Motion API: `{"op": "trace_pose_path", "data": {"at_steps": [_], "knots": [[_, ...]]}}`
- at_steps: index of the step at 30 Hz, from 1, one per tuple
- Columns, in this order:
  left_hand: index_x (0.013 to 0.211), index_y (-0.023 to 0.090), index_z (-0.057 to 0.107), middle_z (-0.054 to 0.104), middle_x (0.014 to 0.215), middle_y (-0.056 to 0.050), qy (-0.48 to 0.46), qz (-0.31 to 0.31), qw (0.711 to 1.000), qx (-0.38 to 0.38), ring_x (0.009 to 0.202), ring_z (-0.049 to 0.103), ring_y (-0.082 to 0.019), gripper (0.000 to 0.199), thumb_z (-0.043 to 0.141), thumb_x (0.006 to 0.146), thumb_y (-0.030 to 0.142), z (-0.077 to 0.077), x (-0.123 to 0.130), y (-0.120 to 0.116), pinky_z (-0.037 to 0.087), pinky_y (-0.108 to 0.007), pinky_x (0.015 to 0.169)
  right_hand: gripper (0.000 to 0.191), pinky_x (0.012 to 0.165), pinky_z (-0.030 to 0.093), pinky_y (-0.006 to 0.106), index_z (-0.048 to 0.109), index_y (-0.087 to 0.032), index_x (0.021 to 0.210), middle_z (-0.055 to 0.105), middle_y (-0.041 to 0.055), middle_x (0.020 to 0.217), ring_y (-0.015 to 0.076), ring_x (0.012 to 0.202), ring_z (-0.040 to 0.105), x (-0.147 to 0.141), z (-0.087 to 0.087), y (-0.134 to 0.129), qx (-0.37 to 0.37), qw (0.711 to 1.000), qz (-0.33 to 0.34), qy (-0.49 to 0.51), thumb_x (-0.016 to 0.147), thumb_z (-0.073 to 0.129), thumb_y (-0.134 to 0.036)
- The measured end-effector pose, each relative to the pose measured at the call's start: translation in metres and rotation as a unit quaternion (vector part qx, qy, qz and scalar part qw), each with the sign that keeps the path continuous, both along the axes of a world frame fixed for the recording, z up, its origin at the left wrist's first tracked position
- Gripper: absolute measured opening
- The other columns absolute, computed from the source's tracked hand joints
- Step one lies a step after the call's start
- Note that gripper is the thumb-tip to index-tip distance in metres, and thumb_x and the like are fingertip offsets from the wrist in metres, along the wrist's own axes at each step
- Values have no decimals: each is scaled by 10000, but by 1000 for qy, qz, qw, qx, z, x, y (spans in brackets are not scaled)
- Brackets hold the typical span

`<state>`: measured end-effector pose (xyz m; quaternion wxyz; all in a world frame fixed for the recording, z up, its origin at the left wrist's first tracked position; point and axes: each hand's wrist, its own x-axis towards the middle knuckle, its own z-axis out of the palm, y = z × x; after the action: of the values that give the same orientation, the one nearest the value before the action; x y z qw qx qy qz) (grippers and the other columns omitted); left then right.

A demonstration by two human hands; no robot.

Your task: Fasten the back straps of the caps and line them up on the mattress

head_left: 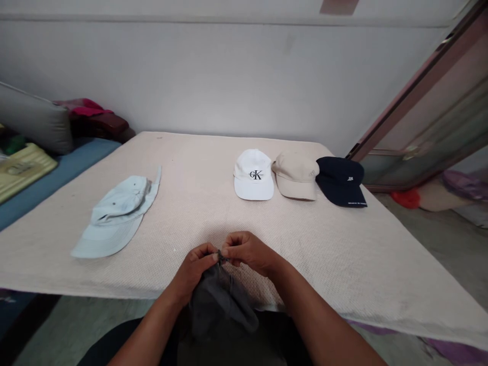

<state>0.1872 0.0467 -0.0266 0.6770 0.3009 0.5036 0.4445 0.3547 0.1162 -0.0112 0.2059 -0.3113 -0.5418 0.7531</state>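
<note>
At the table's near edge, my left hand [198, 264] and my right hand [246, 250] meet with pinched fingers. Between them is a small dark strap end [221, 257] belonging to a dark grey cloth cap [221, 302], which hangs down over my lap. The fingertips hide the exact shape of the fastening. To the left of my hands lies a pale blue cap [118, 213], tipped on its side with its strap sticking up. Further back, a white cap [253, 175], a beige cap [296, 175] and a navy cap [340, 181] sit side by side.
A cream textured cloth covers the table [190, 168], which backs onto a pale wall [229, 76]. Along the left is a blue bench [80, 160] with a grey cushion [36, 119] and a yellow bag [28, 170]. A framed door [430, 112] stands at the right.
</note>
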Motion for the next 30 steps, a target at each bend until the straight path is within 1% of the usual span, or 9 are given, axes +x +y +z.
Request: {"op": "trace_pose_path", "data": {"at_steps": [4, 7, 10, 14, 19, 24, 30], "knots": [[742, 165, 599, 521, 584, 49, 16, -28, 999, 12, 508, 420, -68, 106, 658, 726, 251, -2, 0, 0, 299, -188, 489, 105, 480, 304, 217, 554, -144, 652, 482, -36, 556, 65, 483, 412, 2, -1, 0, -3, 1000, 13, -23, 691, 635, -198], [758, 163, 603, 537, 613, 44, 20, -49, 998, 22, 533, 433, -74, 114, 656, 729, 261, -3, -1, -1, 317, -194, 511, 103, 479, 308, 212, 546, -147, 644, 477, -40, 553, 62, 481, 410, 4, -2, 1, -8, 999, 26, -41, 684, 628, -195], [776, 168, 605, 553, 648, 41, 27, -56, 998, 30, 560, 445, -79, 120, 661, 726, 262, -3, -2, -2, 329, -199, 533, 93, 491, 326, 213, 559, -144, 663, 503, -30, 591, 64, 498, 428, 5, -3, 1, -13, 998, 37, -41, 681, 628, -203], [787, 167, 602, 556, 661, 37, 41, -63, 996, 38, 579, 448, -86, 123, 652, 736, 268, -4, -2, -1, 326, -206, 542, 112, 493, 328, 217, 562, -144, 687, 502, -30, 598, 65, 496, 427, 6, -4, 1, -4, 999, 31, -35, 697, 634, -229], [761, 167, 589, 545, 652, 42, 51, -52, 996, 45, 581, 445, -88, 121, 660, 726, 259, -3, -2, 1, 327, -211, 548, 134, 510, 345, 217, 570, -144, 712, 499, -33, 610, 65, 515, 434, 4, -4, -1, 7, 1000, 11, -18, 703, 654, -248], [783, 174, 593, 574, 687, 33, 49, -42, 997, 45, 615, 480, -98, 130, 669, 723, 261, -3, -1, 0, 349, -216, 576, 132, 519, 360, 220, 582, -143, 748, 521, -23, 663, 66, 537, 446, 1, -4, -2, 33, 999, -6, -8, 711, 658, -244], [808, 177, 598, 594, 686, 22, 48, -42, 997, 34, 602, 492, -104, 147, 672, 721, 271, -5, -2, 1, 355, -220, 564, 197, 491, 357, 222, 553, -143, 707, 501, -30, 616, 70, 503, 459, -1, -3, -2, 38, 999, -16, -18, 705, 686, -289]]}}
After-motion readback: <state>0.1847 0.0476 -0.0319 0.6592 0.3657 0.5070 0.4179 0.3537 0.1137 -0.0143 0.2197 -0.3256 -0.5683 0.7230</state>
